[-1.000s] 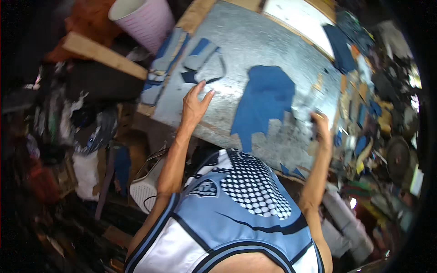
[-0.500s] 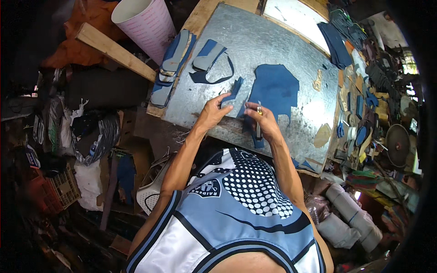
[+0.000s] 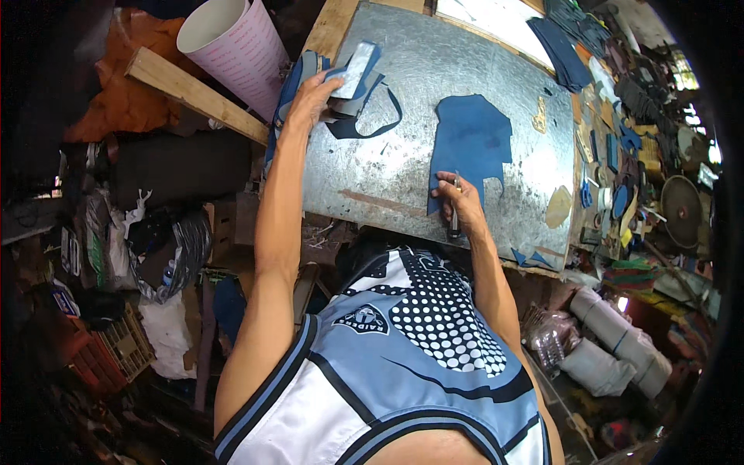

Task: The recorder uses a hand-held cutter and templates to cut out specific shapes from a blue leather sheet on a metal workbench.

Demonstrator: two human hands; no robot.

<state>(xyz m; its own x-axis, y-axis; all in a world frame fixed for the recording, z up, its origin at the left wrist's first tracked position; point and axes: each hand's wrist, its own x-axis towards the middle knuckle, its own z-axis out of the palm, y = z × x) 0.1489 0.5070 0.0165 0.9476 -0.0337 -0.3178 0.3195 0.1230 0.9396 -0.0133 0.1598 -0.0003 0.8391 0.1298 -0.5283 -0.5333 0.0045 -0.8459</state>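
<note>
My left hand (image 3: 311,102) is at the far left of the metal-topped table (image 3: 403,167), its fingers closed on a pale, shiny flat piece (image 3: 356,71) with blue material at its edge. Beneath and beside it lie grey and blue cut pieces and a dark curved strip (image 3: 397,112). Nearer the front edge, my right hand (image 3: 460,200) closes around a slim knife-like tool (image 3: 454,223), held upright. That hand rests by the lower end of a blue sheet (image 3: 473,139) with cut-out, notched edges. What is under its fingers is partly hidden.
A stack of grey and blue pieces (image 3: 285,97) stands at the table's left edge, beside a wooden bar (image 3: 198,94) and a white rolled sheet (image 3: 236,43). Dark folded material (image 3: 559,56) sits at the far right. Blue scraps (image 3: 531,257) and a tan oval piece (image 3: 559,207) lie near right.
My left hand has moved from the middle front to the far left, over the grey and blue pieces, carrying the pale piece. My right hand has shifted slightly right and nearer.
</note>
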